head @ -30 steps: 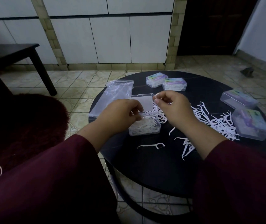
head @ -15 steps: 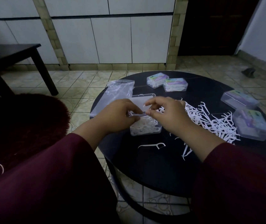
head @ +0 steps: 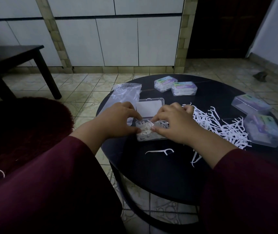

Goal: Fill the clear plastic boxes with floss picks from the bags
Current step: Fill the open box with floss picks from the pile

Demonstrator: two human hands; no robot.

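An open clear plastic box (head: 149,138) sits on the round black table (head: 160,176), its lid (head: 149,107) lying flat behind it. White floss picks (head: 145,130) lie inside the box. My left hand (head: 116,120) and my right hand (head: 175,125) meet over the box, and each pinches the bundle of picks between thumb and forefinger, down in the box. A loose pile of floss picks (head: 219,127) spreads to the right of my right hand. A clear plastic bag (head: 126,95) lies behind my left hand.
Two closed filled boxes (head: 165,83) (head: 183,88) stand at the table's far side and two more (head: 251,105) (head: 263,130) at its right edge. A single pick (head: 160,151) lies in front of the open box. A dark side table (head: 11,54) stands far left, with a red rug (head: 25,129) on the floor.
Both hands came together and lowered from above the lid down into the open box, carrying the bundle of picks with them.
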